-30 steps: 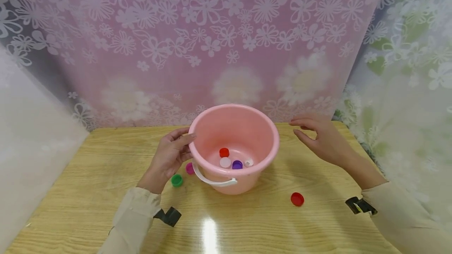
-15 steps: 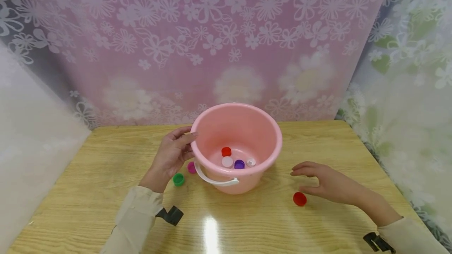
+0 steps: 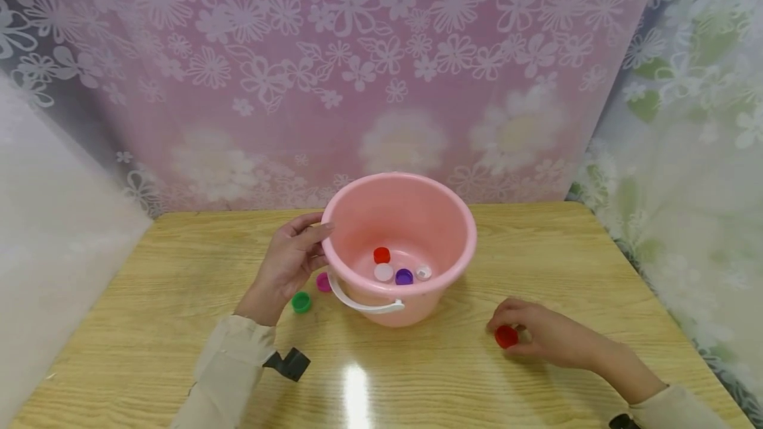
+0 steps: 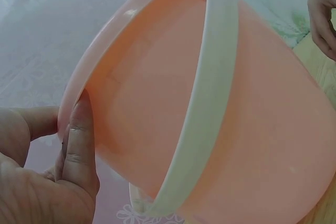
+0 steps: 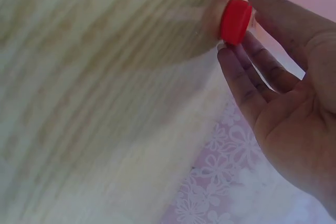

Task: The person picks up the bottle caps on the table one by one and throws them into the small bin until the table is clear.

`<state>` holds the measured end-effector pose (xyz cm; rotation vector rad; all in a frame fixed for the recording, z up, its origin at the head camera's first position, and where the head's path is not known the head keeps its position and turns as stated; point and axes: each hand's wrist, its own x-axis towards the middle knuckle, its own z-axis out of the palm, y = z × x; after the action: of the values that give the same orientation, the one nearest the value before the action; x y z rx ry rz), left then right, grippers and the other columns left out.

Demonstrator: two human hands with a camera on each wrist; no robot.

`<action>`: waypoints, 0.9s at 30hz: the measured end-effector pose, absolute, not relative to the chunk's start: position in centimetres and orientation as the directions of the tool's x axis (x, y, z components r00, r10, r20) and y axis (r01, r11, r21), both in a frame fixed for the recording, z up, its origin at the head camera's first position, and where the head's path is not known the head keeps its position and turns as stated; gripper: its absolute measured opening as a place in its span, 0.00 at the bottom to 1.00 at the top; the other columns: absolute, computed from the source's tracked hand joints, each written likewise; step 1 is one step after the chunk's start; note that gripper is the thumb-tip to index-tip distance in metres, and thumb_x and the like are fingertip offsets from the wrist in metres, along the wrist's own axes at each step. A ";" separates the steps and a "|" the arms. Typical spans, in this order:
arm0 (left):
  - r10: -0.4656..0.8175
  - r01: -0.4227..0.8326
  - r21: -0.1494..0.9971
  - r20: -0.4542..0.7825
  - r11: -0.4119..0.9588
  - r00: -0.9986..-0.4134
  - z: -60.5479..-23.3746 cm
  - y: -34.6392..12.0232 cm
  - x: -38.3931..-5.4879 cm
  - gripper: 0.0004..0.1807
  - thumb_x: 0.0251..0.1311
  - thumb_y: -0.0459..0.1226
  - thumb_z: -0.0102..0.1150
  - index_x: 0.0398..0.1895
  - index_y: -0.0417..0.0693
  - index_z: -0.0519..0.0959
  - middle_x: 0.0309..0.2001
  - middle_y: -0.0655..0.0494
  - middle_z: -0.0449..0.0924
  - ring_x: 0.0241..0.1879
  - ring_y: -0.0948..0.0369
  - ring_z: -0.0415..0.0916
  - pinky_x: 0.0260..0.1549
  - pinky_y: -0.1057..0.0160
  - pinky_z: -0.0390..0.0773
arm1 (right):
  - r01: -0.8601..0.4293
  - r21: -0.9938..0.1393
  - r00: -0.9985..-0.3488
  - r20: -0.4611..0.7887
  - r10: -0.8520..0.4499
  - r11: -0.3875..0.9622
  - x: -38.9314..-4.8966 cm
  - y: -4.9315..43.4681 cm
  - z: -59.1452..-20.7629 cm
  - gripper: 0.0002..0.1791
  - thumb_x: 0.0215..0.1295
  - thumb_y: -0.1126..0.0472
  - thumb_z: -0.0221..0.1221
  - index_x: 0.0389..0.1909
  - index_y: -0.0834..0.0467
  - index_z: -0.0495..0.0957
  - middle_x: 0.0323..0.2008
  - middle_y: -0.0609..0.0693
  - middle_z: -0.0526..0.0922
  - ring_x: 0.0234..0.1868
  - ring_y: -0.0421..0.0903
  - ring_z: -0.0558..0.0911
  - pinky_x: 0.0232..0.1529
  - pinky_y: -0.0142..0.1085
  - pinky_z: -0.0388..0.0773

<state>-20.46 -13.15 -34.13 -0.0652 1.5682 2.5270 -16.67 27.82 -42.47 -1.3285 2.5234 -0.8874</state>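
Pinching the red cap (image 3: 507,337) between thumb and fingers, our right grip (image 3: 547,335) is resting low at the tabletop (image 3: 197,277) in the head view, to the right of the pink bucket (image 3: 411,313) and well apart from it. The cap's hollow side is facing up toward us, and its outline is looking round. Our left grip (image 3: 285,267) is holding the bucket's rim; the bucket is standing upright, its axis vertical and its mouth facing up, with a white handle (image 3: 375,310) hanging down its near side. A second red cap (image 3: 382,255), a pale cap (image 3: 383,273), a purple cap (image 3: 404,277) and a white cap (image 3: 423,272) are lying inside. Beside the bucket, a green cap (image 3: 301,302) and a magenta cap (image 3: 324,282) are lying near our left grip. Half a second ago our right grip was hovering just above the red cap; now its fingers are closing round it, while the bucket is staying in place.

From the left wrist, we are seeing our thumb pressing below the rim.

From the right wrist, the red cap is showing its side wall, edge-on between thumb and fingers.
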 end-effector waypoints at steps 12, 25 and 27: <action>0.119 -0.165 0.885 -0.125 -0.436 -0.985 -34.0 -13.2 -20.4 0.20 0.65 0.30 0.56 0.59 0.35 0.67 0.26 0.51 0.77 0.20 0.62 0.79 0.23 0.68 0.82 | -0.682 -0.598 -0.604 0.136 -0.785 0.421 -16.6 28.1 -43.0 0.12 0.60 0.66 0.65 0.44 0.52 0.80 0.41 0.44 0.76 0.35 0.38 0.75 0.32 0.30 0.78; 0.122 -0.167 0.884 -0.125 -0.438 -0.985 -34.0 -13.2 -20.3 0.21 0.64 0.30 0.57 0.59 0.35 0.66 0.27 0.51 0.77 0.21 0.62 0.79 0.23 0.68 0.82 | -0.651 -0.609 -0.620 0.081 -0.780 0.454 -16.5 28.4 -42.8 0.12 0.61 0.61 0.64 0.46 0.53 0.80 0.44 0.45 0.76 0.39 0.39 0.76 0.33 0.31 0.78; 0.121 -0.166 0.885 -0.126 -0.434 -0.985 -34.0 -13.2 -20.3 0.21 0.64 0.30 0.57 0.59 0.35 0.66 0.27 0.51 0.77 0.21 0.62 0.79 0.23 0.68 0.82 | -0.649 -0.613 -0.619 0.079 -0.781 0.452 -16.5 28.4 -42.8 0.12 0.62 0.61 0.64 0.46 0.52 0.80 0.44 0.45 0.76 0.40 0.39 0.76 0.34 0.31 0.78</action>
<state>-20.30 -13.18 -34.02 -0.0640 1.5658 2.5246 -16.49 28.41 -42.79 -1.2450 2.4872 -0.9081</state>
